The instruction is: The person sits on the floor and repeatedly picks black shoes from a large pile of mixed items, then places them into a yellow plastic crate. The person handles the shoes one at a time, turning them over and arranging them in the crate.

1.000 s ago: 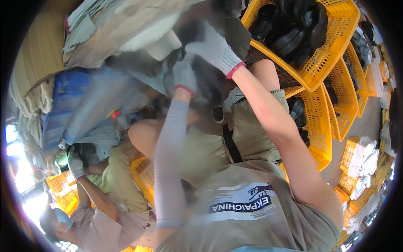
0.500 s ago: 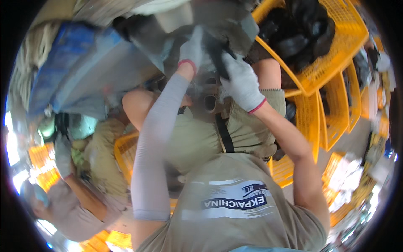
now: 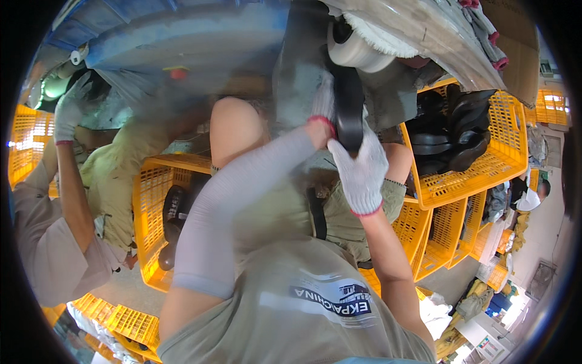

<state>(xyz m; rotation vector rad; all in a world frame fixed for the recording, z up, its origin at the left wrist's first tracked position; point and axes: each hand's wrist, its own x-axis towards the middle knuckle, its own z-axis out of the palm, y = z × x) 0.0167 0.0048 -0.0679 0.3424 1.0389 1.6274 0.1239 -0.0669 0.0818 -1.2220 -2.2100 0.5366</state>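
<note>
A long, smooth black shoe sole (image 3: 349,106) stands lengthwise between my gloved hands, its far end against or just in front of a white buffing wheel (image 3: 357,53). My right hand (image 3: 362,167), in a white knitted glove, is closed round the near end, with the thumb along its side. My left hand (image 3: 324,100), also gloved and with a pale sleeve on the arm, lies along the left side farther up. Its fingers are partly hidden and blurred, but they press on the sole. Whether the sole touches the wheel is unclear.
To my right, a yellow crate (image 3: 473,185) holds several black soles, with more yellow crates below it. Another yellow crate (image 3: 145,224) with dark footwear stands at my left. Beyond it a co-worker's gloved hand (image 3: 68,112) works beside a lamp. Grey sheeting hangs around the wheel.
My view has swung, bringing the white wheel and more of the right crate into sight. The dark sole, blurred and slanted between my hands before, now stands upright close to the wheel.
</note>
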